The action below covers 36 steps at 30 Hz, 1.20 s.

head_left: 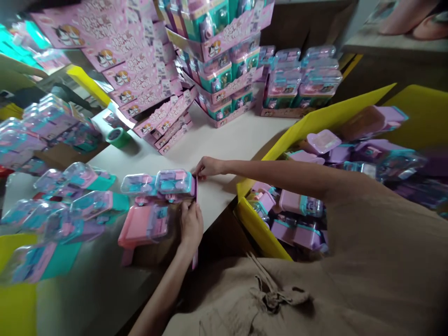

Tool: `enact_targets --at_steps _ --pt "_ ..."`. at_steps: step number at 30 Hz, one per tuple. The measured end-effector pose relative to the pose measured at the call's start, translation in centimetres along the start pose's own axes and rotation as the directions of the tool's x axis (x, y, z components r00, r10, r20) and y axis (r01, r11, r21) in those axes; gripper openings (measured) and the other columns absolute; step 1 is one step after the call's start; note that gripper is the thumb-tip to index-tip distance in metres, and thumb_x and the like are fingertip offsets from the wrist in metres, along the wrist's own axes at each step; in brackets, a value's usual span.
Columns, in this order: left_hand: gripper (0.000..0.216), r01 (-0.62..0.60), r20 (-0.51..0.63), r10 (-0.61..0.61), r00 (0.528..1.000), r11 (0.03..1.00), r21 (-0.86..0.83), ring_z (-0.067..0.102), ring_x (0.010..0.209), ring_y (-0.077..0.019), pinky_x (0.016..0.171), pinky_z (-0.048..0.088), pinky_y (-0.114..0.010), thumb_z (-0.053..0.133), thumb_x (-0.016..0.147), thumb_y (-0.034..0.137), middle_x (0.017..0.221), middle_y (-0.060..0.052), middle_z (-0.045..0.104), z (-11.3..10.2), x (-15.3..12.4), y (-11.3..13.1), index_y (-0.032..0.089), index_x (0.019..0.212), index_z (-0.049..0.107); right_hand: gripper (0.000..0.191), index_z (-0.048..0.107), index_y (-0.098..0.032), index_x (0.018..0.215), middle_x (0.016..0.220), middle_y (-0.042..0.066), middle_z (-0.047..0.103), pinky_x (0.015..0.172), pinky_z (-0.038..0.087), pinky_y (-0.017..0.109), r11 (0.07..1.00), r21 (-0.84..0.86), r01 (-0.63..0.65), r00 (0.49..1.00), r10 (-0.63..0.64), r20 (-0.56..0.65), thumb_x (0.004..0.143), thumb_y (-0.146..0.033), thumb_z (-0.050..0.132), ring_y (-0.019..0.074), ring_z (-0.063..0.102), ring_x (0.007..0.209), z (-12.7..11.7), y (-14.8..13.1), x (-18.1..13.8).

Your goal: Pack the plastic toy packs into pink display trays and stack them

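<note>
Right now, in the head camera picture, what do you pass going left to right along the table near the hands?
Loose toy packs → pink toy case → left hand → right hand → yellow box of toys.

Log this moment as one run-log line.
left hand: grips near edge of pink tray | right hand: pinches tray's far edge | tray: holds blister-packed toys | yellow bin: at right, toys inside
</note>
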<state>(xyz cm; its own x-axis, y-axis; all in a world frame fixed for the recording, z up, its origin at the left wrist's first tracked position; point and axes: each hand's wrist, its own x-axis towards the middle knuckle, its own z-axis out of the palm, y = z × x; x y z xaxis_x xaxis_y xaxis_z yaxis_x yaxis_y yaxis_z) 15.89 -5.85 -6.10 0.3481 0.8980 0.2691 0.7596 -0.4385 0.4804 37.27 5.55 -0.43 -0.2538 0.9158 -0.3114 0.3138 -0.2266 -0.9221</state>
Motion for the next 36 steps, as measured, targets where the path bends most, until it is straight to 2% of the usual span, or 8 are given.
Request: enact_targets --at_steps 4,10,15,18,21,28,32,36 --pt "0.037 0.063 0.117 -0.055 0.992 0.996 -0.058 0.067 0.113 -0.0331 0.101 0.057 -0.049 0.049 0.102 0.026 0.116 -0.02 0.066 -1.6 0.6 0.9 0.009 0.125 0.073 0.025 0.08 -0.011 0.077 0.066 0.001 0.073 0.063 0.056 0.019 0.997 -0.062 -0.035 0.999 0.033 -0.041 0.073 0.006 0.063 0.0119 0.068 0.066 -0.1 -0.5 -0.6" --pt "0.046 -0.159 -0.068 0.16 0.985 0.987 0.011 0.058 0.138 -0.0327 0.118 0.048 -0.051 0.061 0.101 0.038 0.145 -0.016 0.061 -13.9 -0.6 -2.9 0.023 0.144 0.063 0.032 0.08 -0.007 0.099 0.087 0.01 0.077 0.073 0.059 0.026 0.932 -0.36 0.049 0.984 -0.108 -0.145 0.085 0.006 0.055 0.0186 0.075 0.082 0.4 0.1 -5.2" --pt "0.095 -0.11 0.31 0.032 0.95 0.966 0.236 0.042 0.15 -0.0471 0.125 0.035 -0.064 0.089 0.071 0.048 0.16 -0.02 0.047 -19.3 2.1 -10.3 0.02 0.154 0.051 0.051 0.071 -0.02 0.139 0.139 0.017 0.068 0.1 0.059 0.04 0.458 -0.719 0.523 0.825 -0.484 0.291 0.095 -0.002 0.056 0.026 0.07 0.12 6.1 0.1 -9.0" --pt "0.105 -0.153 0.52 0.022 0.854 0.966 0.21 0.047 0.146 -0.0444 0.122 0.041 -0.057 0.091 0.061 0.048 0.157 -0.017 0.048 -18.8 3.7 -12.0 0.023 0.155 0.049 0.045 0.068 -0.018 0.142 0.138 0.02 0.066 0.093 0.062 0.04 0.29 -0.804 0.52 0.841 -0.337 0.422 0.1 -0.006 0.053 0.0276 0.07 0.118 9.2 0.5 -9.9" --pt "0.106 -0.158 0.507 0.03 0.862 0.964 0.213 0.05 0.139 -0.0458 0.118 0.044 -0.059 0.091 0.056 0.047 0.148 -0.017 0.051 -18.2 4.0 -12.3 0.02 0.151 0.051 0.042 0.07 -0.016 0.135 0.134 0.02 0.067 0.092 0.06 0.036 0.282 -0.846 0.452 0.884 -0.272 0.381 0.1 -0.002 0.051 0.0252 0.07 0.117 9.6 1.0 -9.9" --pt "0.105 0.134 0.137 -0.117 0.984 0.984 -0.119 0.057 0.132 -0.0388 0.114 0.05 -0.059 0.094 0.056 0.055 0.137 -0.014 0.053 -15.6 0.4 -12.2 0.022 0.146 0.051 0.031 0.073 -0.012 0.128 0.114 0.016 0.075 0.088 0.058 0.036 0.759 -0.582 0.292 0.931 -0.366 -0.01 0.103 -0.017 0.057 0.0224 0.072 0.096 9.1 -0.6 -11.2" --pt "0.117 0.062 -0.237 -0.098 0.967 0.986 -0.154 0.05 0.14 -0.0446 0.115 0.047 -0.068 0.096 0.058 0.056 0.147 -0.023 0.044 -10.5 -2.6 -8.4 0.019 0.153 0.038 0.093 0.032 -0.021 0.169 0.142 0.016 0.066 0.103 0.056 0.046 0.901 -0.266 0.344 0.912 -0.388 -0.136 0.092 -0.047 0.076 0.0294 0.069 0.121 12.8 -2.8 -10.9" --pt "0.111 -0.018 -0.194 -0.031 0.981 0.969 -0.246 0.055 0.137 -0.0407 0.113 0.05 -0.063 0.097 0.062 0.05 0.144 -0.021 0.05 -9.2 -3.1 -7.9 0.022 0.149 0.034 0.114 0.022 -0.019 0.171 0.158 0.02 0.051 0.116 0.047 0.055 0.78 -0.377 0.499 0.839 -0.544 -0.015 0.078 -0.035 0.084 0.035 0.055 0.14 13.6 -3.9 -8.3"
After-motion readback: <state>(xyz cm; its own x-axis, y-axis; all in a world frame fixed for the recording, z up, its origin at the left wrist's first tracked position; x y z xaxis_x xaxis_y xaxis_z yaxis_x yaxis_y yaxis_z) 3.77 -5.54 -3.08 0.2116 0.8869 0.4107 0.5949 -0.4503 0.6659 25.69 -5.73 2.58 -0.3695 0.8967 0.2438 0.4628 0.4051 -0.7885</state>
